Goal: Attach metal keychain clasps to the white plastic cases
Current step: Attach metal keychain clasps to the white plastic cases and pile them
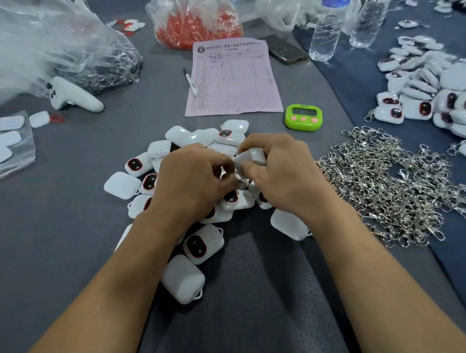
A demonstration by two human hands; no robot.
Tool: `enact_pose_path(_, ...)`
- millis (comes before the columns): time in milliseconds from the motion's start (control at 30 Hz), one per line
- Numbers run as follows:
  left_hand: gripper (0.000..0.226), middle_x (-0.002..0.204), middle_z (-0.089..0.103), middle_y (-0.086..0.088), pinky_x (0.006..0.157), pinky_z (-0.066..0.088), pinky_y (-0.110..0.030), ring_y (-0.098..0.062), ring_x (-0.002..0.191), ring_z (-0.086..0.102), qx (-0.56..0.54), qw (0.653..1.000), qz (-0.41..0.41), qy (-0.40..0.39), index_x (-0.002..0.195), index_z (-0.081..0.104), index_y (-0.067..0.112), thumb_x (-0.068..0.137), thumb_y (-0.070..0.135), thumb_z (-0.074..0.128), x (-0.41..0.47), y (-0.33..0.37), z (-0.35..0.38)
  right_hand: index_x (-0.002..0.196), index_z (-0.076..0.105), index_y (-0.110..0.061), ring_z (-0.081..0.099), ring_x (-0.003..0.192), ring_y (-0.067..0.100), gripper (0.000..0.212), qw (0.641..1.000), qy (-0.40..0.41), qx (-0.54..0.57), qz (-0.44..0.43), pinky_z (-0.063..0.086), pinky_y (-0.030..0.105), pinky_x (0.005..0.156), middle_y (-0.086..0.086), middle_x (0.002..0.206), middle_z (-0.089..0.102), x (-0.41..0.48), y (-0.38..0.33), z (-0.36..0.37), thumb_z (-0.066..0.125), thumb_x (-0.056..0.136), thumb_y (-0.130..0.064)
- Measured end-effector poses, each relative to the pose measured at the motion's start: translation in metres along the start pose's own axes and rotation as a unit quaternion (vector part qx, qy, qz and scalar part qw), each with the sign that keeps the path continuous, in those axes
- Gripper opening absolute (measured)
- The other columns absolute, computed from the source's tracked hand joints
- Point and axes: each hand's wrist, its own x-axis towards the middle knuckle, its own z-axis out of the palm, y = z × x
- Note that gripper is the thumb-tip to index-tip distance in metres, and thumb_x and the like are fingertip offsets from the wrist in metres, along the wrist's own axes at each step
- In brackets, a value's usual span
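Observation:
My right hand (282,172) grips a white plastic case (249,157) above a loose pile of white cases (192,243), several with a dark red-rimmed panel. My left hand (192,177) is curled right beside it, its fingertips pinching something small and shiny at the case's edge; it looks like a metal clasp but is mostly hidden. A big heap of silver keychain clasps (390,181) lies to the right of my hands on the dark cloth.
A green timer (303,116) and a pink form (233,76) with a pen (191,81) lie beyond the pile. Cases with clasps (429,90) are heaped at far right. Water bottles (327,27), a phone (284,50) and plastic bags (50,45) sit behind.

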Motion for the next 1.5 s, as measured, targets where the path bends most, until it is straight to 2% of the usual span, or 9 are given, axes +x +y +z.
enact_pose_path(200, 0.011, 0.062, 0.06, 0.007, 0.062, 0.048, -0.039, -0.016, 0.065, 0.053, 0.008, 1.0, -0.007, 0.009, 0.071, 0.075, 0.032, 0.072, 0.041, 0.069, -0.002, 0.004, 0.0, 0.083, 0.075, -0.027, 0.055, 0.052, 0.008, 0.01, 0.997, -0.019, 0.059, 0.046, 0.042, 0.016, 0.045, 0.0, 0.065, 0.067, 0.002, 0.004, -0.004, 0.071, 0.08, -0.019)
enact_pose_path(400, 0.007, 0.063, 0.062, 0.006, 0.066, 0.051, -0.042, -0.018, 0.067, 0.057, -0.027, 0.998, -0.022, 0.061, 0.074, 0.078, 0.031, 0.072, 0.034, 0.072, -0.004, 0.006, -0.002, 0.083, 0.074, -0.023, 0.047, 0.039, 0.012, 0.011, 0.979, -0.031, 0.176, 0.094, 0.04, 0.024, 0.043, -0.004, 0.046, 0.056, 0.005, 0.012, 0.001, 0.07, 0.08, -0.013)
enact_pose_path(567, 0.004, 0.067, 0.069, 0.016, 0.063, 0.05, -0.025, -0.012, 0.065, 0.062, -0.146, 0.984, -0.051, 0.083, 0.078, 0.077, 0.034, 0.074, 0.033, 0.077, -0.003, 0.0, -0.003, 0.092, 0.072, -0.011, 0.041, 0.039, 0.015, 0.011, 0.936, -0.053, 0.317, 0.145, 0.03, 0.017, 0.037, 0.012, 0.057, 0.055, 0.007, 0.013, -0.003, 0.064, 0.09, -0.004)
enact_pose_path(733, 0.012, 0.074, 0.075, 0.011, 0.061, 0.05, -0.016, -0.009, 0.064, 0.067, -0.317, 0.943, -0.096, 0.025, 0.083, 0.08, 0.038, 0.076, 0.028, 0.083, 0.003, -0.006, -0.005, 0.101, 0.071, -0.004, 0.04, 0.038, 0.014, 0.012, 0.901, -0.09, 0.388, 0.174, 0.025, 0.018, 0.037, 0.014, 0.064, 0.057, 0.009, 0.013, -0.011, 0.06, 0.094, -0.004)
enact_pose_path(1000, 0.008, 0.074, 0.075, -0.003, 0.068, 0.051, -0.017, -0.008, 0.071, 0.065, -0.417, 0.9, -0.109, -0.061, 0.074, 0.079, 0.02, 0.082, 0.021, 0.08, 0.004, -0.002, -0.012, 0.099, 0.069, -0.004, 0.027, 0.051, 0.018, 0.013, 0.848, -0.13, 0.475, 0.197, 0.009, 0.031, 0.049, 0.015, 0.064, 0.054, 0.007, 0.013, -0.015, 0.059, 0.091, -0.002)
enact_pose_path(1167, 0.014, 0.069, 0.073, 0.011, 0.062, 0.047, -0.012, -0.002, 0.063, 0.062, -0.274, 0.956, -0.063, -0.084, 0.077, 0.08, 0.031, 0.077, 0.017, 0.084, 0.007, -0.004, -0.026, 0.087, 0.072, -0.008, 0.028, 0.039, 0.015, 0.015, 0.883, -0.121, 0.427, 0.153, 0.014, 0.022, 0.04, 0.013, 0.058, 0.054, 0.007, 0.013, -0.011, 0.06, 0.09, -0.001)
enact_pose_path(1300, 0.003, 0.067, 0.066, 0.016, 0.068, 0.048, -0.028, -0.008, 0.074, 0.058, -0.054, 0.997, 0.059, -0.015, 0.077, 0.078, 0.034, 0.075, 0.037, 0.078, 0.008, 0.001, -0.028, 0.08, 0.073, -0.01, 0.032, 0.038, 0.014, 0.018, 0.899, -0.076, 0.407, 0.143, 0.023, 0.018, 0.035, 0.017, 0.063, 0.054, 0.007, 0.01, -0.006, 0.061, 0.089, 0.0)
enact_pose_path(1367, 0.004, 0.068, 0.067, 0.015, 0.066, 0.047, -0.021, -0.007, 0.07, 0.059, -0.123, 0.992, 0.01, 0.01, 0.076, 0.078, 0.034, 0.075, 0.033, 0.082, 0.006, 0.005, -0.024, 0.08, 0.074, -0.011, 0.032, 0.036, 0.015, 0.02, 0.882, -0.077, 0.437, 0.158, 0.02, 0.02, 0.036, 0.014, 0.058, 0.055, 0.008, 0.011, -0.008, 0.059, 0.091, -0.002)
enact_pose_path(1500, 0.014, 0.066, 0.071, 0.008, 0.059, 0.046, -0.012, -0.001, 0.061, 0.059, -0.359, 0.924, -0.119, -0.051, 0.076, 0.08, 0.027, 0.082, 0.014, 0.08, 0.006, 0.007, -0.022, 0.08, 0.075, -0.011, 0.029, 0.039, 0.015, 0.025, 0.845, -0.11, 0.495, 0.171, 0.01, 0.031, 0.048, 0.013, 0.06, 0.055, 0.007, 0.009, -0.01, 0.056, 0.094, -0.005)
